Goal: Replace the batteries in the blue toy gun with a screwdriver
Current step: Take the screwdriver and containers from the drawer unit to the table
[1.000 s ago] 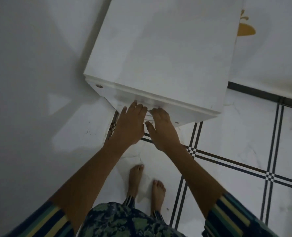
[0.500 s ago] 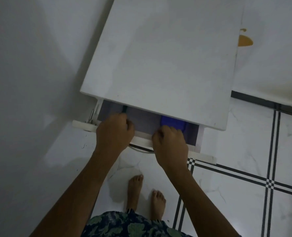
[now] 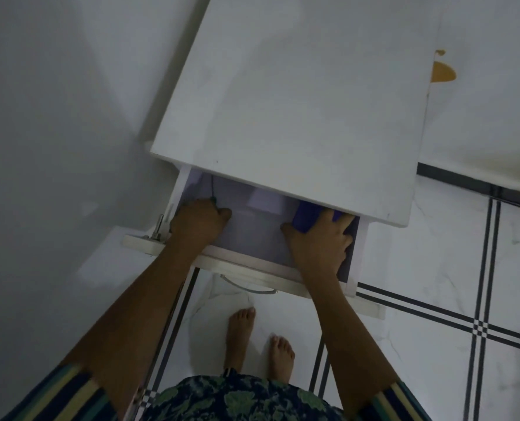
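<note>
Both items are in reach now we have pulled the drawer (image 3: 252, 270) open: left hand (image 3: 197, 223) grasps the screwdriver (image 3: 212, 186) at its left edge, right hand (image 3: 319, 241) the blue toy gun (image 3: 307, 217) at its right.

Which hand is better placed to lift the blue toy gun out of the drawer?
Right. The right hand grips the blue toy gun at the right end of the drawer; the left hand is at the left end, away from it.

Navy, yellow and teal striped sleeves (image 3: 64, 393), dark leaf-print garment (image 3: 237, 399), bare feet (image 3: 240, 335)
</note>
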`<action>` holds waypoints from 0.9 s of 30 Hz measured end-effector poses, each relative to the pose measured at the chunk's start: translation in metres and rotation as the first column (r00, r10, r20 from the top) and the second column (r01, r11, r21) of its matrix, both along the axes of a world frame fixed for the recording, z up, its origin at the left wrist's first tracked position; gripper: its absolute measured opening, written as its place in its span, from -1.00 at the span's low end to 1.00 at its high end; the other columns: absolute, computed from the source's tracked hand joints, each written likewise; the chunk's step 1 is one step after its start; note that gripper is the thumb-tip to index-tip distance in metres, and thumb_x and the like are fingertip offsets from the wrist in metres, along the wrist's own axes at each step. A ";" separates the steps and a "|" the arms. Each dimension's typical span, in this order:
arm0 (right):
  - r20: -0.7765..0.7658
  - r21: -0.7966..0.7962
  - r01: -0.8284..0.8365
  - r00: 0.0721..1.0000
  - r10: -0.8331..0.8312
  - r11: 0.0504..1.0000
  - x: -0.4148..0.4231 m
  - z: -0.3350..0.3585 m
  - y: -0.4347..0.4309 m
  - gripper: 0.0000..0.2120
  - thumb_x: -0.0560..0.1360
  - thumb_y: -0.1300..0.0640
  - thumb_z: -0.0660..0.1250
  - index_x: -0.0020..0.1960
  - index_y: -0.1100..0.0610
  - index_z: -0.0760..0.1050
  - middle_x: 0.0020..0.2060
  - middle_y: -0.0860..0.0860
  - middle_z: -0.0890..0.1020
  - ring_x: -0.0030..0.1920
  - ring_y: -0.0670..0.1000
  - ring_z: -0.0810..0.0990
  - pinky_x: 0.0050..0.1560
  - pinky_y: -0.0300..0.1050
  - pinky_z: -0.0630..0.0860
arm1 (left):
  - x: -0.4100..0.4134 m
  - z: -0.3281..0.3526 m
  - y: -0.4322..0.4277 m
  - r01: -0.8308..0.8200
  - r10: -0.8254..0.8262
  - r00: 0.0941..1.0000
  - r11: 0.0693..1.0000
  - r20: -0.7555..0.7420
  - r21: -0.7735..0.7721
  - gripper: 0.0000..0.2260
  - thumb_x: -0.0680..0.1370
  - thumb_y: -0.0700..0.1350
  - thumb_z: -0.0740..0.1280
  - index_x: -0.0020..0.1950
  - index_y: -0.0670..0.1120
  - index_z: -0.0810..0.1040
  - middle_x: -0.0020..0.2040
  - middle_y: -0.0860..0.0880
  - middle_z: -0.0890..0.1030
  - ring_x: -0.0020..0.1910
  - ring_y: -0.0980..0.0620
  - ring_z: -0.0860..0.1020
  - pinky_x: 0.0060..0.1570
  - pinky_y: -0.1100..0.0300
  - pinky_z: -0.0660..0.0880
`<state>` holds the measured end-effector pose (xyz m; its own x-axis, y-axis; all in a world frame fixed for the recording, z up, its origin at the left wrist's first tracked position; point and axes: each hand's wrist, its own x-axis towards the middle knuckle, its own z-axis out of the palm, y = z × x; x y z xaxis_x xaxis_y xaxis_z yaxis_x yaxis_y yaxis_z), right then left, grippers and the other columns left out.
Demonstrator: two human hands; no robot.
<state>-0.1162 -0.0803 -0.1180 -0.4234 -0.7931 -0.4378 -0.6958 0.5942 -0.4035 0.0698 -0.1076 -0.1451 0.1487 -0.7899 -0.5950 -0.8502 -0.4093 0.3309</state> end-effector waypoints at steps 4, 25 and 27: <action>0.146 -0.049 0.027 0.989 -0.019 0.998 -0.007 0.024 0.013 -0.37 0.42 -0.23 0.36 0.40 0.02 0.33 0.35 0.09 0.33 0.29 0.26 0.38 0.26 0.26 0.39 | -0.003 0.058 0.039 -0.272 0.248 0.960 0.936 -0.131 -0.225 -0.54 0.63 0.01 0.10 -0.45 -0.11 0.32 -0.48 -0.07 0.36 -0.47 -0.02 0.34 -0.43 0.21 0.22; 0.128 -0.358 -0.210 0.954 0.270 0.910 -0.012 0.089 0.065 -0.06 0.14 -0.32 0.38 0.45 -0.01 0.27 0.29 -0.09 0.46 0.24 -0.08 0.37 0.23 0.10 0.44 | -0.082 0.065 0.119 -0.814 0.553 0.426 0.580 -0.716 -0.036 -0.80 0.64 -0.23 0.11 0.09 -0.16 0.53 -0.30 0.07 0.50 -0.25 0.20 0.49 -0.16 0.26 0.40; 0.094 -0.404 -0.192 0.964 0.249 0.894 -0.010 0.085 0.062 -0.07 0.14 -0.25 0.43 0.45 -0.01 0.26 0.34 -0.07 0.42 0.27 -0.05 0.34 0.23 0.09 0.39 | -0.086 0.066 0.109 -0.853 0.588 0.315 0.519 -0.745 0.049 -0.69 0.64 -0.22 0.11 0.37 -0.24 0.41 -0.06 0.01 0.56 0.05 0.03 0.53 0.13 0.20 0.40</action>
